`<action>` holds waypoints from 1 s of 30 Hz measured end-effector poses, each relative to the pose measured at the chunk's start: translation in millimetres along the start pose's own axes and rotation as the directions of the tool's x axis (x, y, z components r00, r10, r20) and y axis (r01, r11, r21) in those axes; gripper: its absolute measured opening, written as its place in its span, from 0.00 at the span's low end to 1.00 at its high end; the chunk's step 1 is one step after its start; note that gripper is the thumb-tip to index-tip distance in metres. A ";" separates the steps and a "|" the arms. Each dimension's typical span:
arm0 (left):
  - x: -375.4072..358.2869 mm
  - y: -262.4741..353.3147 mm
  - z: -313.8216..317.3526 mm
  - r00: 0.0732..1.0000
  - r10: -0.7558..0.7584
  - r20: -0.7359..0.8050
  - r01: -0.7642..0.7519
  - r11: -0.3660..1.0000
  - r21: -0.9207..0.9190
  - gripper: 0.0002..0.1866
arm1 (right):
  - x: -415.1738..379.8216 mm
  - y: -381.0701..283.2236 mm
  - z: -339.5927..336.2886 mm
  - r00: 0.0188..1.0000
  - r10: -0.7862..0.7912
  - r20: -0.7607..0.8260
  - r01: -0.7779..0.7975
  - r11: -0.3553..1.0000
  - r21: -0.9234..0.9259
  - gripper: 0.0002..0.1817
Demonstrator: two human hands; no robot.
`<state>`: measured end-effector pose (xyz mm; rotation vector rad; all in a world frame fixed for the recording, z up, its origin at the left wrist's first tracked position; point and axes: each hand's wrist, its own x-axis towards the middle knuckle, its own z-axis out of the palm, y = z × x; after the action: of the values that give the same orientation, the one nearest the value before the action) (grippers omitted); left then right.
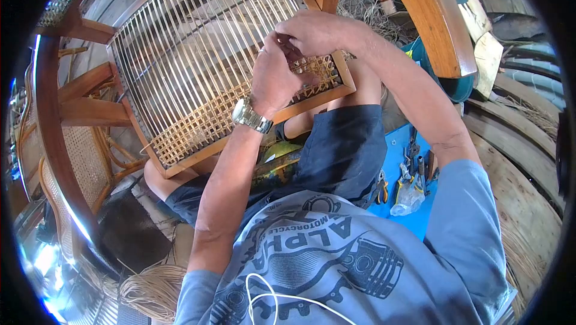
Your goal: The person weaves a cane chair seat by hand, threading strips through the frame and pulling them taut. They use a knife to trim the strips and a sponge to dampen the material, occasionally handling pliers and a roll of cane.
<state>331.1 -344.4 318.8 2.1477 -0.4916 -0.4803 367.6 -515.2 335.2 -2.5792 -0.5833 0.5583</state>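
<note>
A wooden chair frame point(219, 143) lies across my lap, strung with many parallel cane strands point(198, 37). Along its near edge is a band of open cane weaving point(201, 124). My left hand point(275, 79), with a metal watch point(252, 116) on the wrist, rests over this band near its right part, thumb stretched to the right. Just beyond it, my right hand point(313, 34) is bent over the strands, its curled fingertips meeting those of my left hand. Both hands look closed, but whatever lies between the fingertips is hidden.
Curved wooden chair parts point(429, 19) rise at the right. Pliers point(382, 187) and other tools lie on a blue surface point(396, 145) beside my leg. A bundle of cane point(153, 289) sits at lower left, near a chair with a woven cane panel point(75, 163).
</note>
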 end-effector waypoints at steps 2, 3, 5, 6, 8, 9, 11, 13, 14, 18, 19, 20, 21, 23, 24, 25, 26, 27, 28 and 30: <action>-0.4 -1.5 0.2 1.000 0.018 -0.011 -0.018 1.000 -0.023 0.56 | 3.6 2.8 1.9 0.999 0.012 0.033 -0.011 1.000 -0.022 0.09; -1.4 -1.8 0.1 0.999 0.033 -0.018 -0.034 0.998 -0.045 0.55 | 4.4 4.0 3.9 0.999 0.011 0.033 -0.011 1.000 -0.023 0.09; -1.2 -2.6 -1.2 1.000 0.026 -0.005 -0.026 0.999 -0.040 0.55 | 4.7 5.3 5.8 0.999 0.005 0.043 -0.006 1.000 0.008 0.09; -1.9 -2.6 -1.4 1.000 0.018 0.013 -0.017 0.999 -0.035 0.55 | 3.2 4.4 6.6 0.999 0.008 0.041 -0.008 1.000 0.009 0.09; -4.6 -2.7 -0.9 1.000 0.019 0.015 -0.019 1.000 -0.020 0.55 | -0.1 2.5 7.7 0.999 0.027 0.022 -0.027 1.000 0.012 0.10; -4.6 -2.7 -1.6 1.000 0.020 0.012 -0.020 1.000 -0.005 0.55 | -0.7 2.2 7.6 0.999 0.028 0.017 -0.028 1.000 0.009 0.10; -4.7 -5.9 -1.1 1.000 0.023 0.011 -0.023 1.000 -0.004 0.55 | -2.9 0.7 7.9 1.000 0.014 0.008 -0.015 1.000 0.027 0.09; -2.2 -10.3 1.7 1.000 0.030 0.007 -0.030 1.000 -0.008 0.56 | -4.5 1.7 4.0 1.000 0.001 0.006 -0.001 1.000 0.013 0.08; -1.3 -9.3 0.7 0.998 0.060 0.015 -0.059 0.997 -0.045 0.58 | -4.7 1.9 1.4 1.000 -0.017 0.007 0.017 1.000 0.006 0.07; -1.5 5.2 -9.4 0.997 -0.024 0.080 0.015 0.995 0.101 0.64 | -30.1 -0.2 -31.1 0.986 0.164 0.009 -0.154 0.910 0.384 0.08; -3.0 6.6 -8.2 0.997 -0.021 0.079 0.013 0.995 0.101 0.64 | -35.2 5.1 -30.3 0.986 0.164 0.007 -0.154 0.911 0.382 0.08; -4.0 7.4 -5.3 0.999 0.036 0.034 -0.040 0.992 0.122 0.65 | -40.8 10.5 -27.6 0.983 0.181 -0.040 -0.155 0.919 0.363 0.07; -4.5 8.4 -1.6 0.996 0.093 -0.006 -0.091 0.985 0.146 0.66 | -45.3 15.1 -23.1 0.976 0.200 -0.087 -0.159 0.924 0.347 0.07; -2.4 14.2 5.2 0.990 0.142 -0.026 -0.137 0.982 0.128 0.66 | -50.2 19.6 -13.9 0.982 0.173 -0.072 -0.142 0.938 0.315 0.07; -0.3 19.0 7.2 0.988 0.153 -0.019 -0.151 0.986 0.076 0.57 | -52.2 19.5 -9.3 0.985 0.147 -0.095 -0.108 0.937 0.331 0.07; 2.2 23.1 8.0 0.987 0.163 -0.015 -0.162 0.986 0.024 0.47 | -53.8 20.0 -5.5 0.986 0.120 -0.117 -0.073 0.936 0.345 0.07; 6.4 24.5 7.9 0.996 0.029 0.088 -0.033 0.998 0.052 0.65 | -54.8 16.9 -6.2 0.984 0.129 -0.125 -0.085 0.948 0.308 0.07; 8.1 25.6 8.2 0.996 0.025 0.090 -0.030 0.998 0.057 0.65 | -53.7 19.1 -4.6 0.984 0.128 -0.126 -0.083 0.946 0.313 0.07; 9.1 26.4 8.6 0.995 0.018 0.100 -0.023 0.999 0.046 0.65 | -52.3 22.0 -2.4 0.982 0.131 -0.133 -0.083 0.944 0.319 0.07; 8.0 24.6 12.9 0.994 0.006 0.113 -0.011 0.999 0.042 0.64 | -50.8 22.9 1.4 0.981 0.134 -0.141 -0.080 0.940 0.332 0.07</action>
<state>327.2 -370.6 330.3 2.1665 -0.5781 -0.5939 331.7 -557.9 337.2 -2.3211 -0.2693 0.4329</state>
